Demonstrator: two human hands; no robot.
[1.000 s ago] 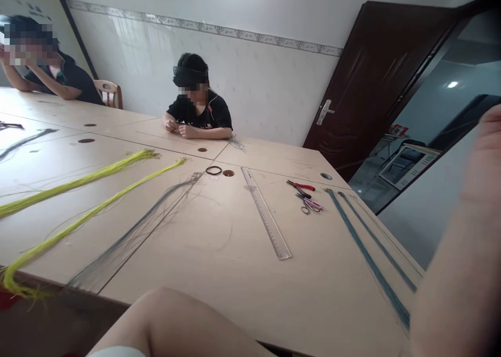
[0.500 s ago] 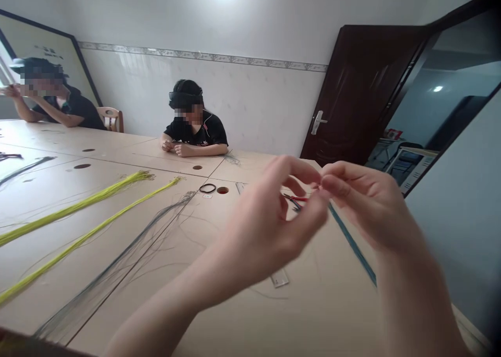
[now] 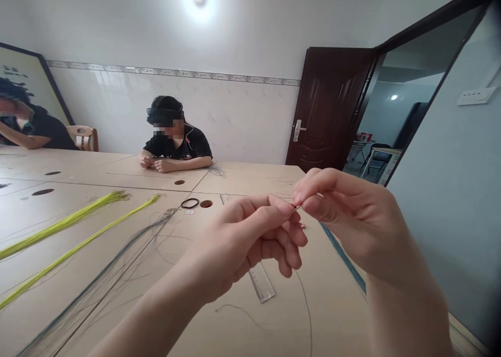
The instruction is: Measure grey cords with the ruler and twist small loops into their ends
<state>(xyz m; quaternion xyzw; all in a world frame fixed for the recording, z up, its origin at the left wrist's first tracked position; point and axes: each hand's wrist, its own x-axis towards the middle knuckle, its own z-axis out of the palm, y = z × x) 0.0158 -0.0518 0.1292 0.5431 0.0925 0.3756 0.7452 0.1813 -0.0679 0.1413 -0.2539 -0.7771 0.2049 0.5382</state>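
A tiny piece [image 3: 296, 207], strand [image 3: 309, 310] at its six o'clock, is pinched by left hand [image 3: 250, 237] and right hand [image 3: 360, 216]; probably light, easily dropped, best gripped by its ends.

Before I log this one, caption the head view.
Left hand and right hand pinch a tiny item above a table bearing a transparent ruler and yellow strand bundles.

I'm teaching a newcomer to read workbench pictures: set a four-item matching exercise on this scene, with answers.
1. right hand
2. clear ruler
3. black band
4. yellow strands

A. lying beside a table hole
B. bundled, at the picture's left
C. fingertips close to the left hand
D. partly hidden behind the left hand

Pairs: 1-C, 2-D, 3-A, 4-B
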